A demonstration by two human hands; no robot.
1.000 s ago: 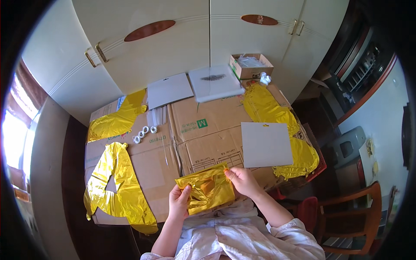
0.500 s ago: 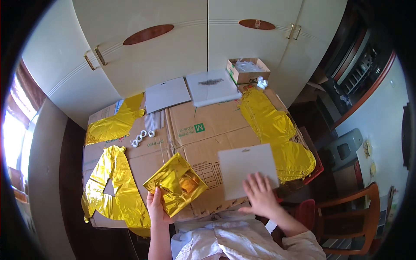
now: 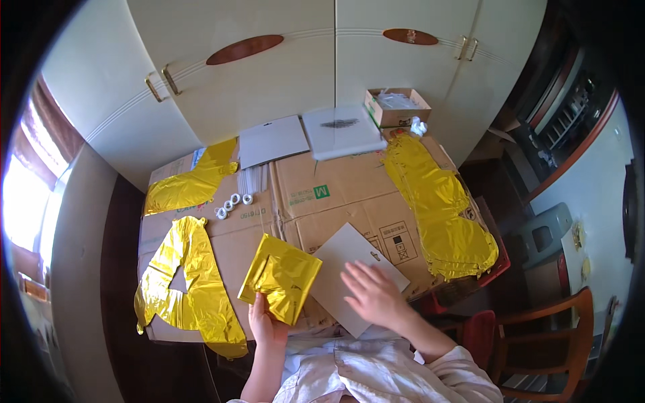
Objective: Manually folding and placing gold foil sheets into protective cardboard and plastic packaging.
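Observation:
My left hand (image 3: 265, 324) grips the lower edge of a folded gold foil balloon (image 3: 285, 277), a flat shiny square tilted above the cardboard. To its right lies a white card (image 3: 344, 252) with a small hanger slot, turned cornerwise near the table's front edge. My right hand (image 3: 373, 293) is spread over this card, fingers stretched and nothing in them; whether it presses on the card I cannot tell. A flat, A-shaped gold foil balloon (image 3: 201, 275) lies at the left. More flat gold foil balloons (image 3: 440, 208) lie layered at the right.
Cardboard (image 3: 295, 201) covers the table. Toward the back are another gold foil piece (image 3: 188, 188), a grey-white board (image 3: 272, 141), a clear plastic sheet (image 3: 342, 144), white tape rolls (image 3: 235, 199), clear strips (image 3: 252, 179) and a box of plastic bags (image 3: 398, 111). A wooden chair (image 3: 537, 336) stands right.
The white card has turned cornerwise and shifted left under my right hand. My left hand has tilted the folded foil, and its orange reflection has gone. The whole view has shifted slightly.

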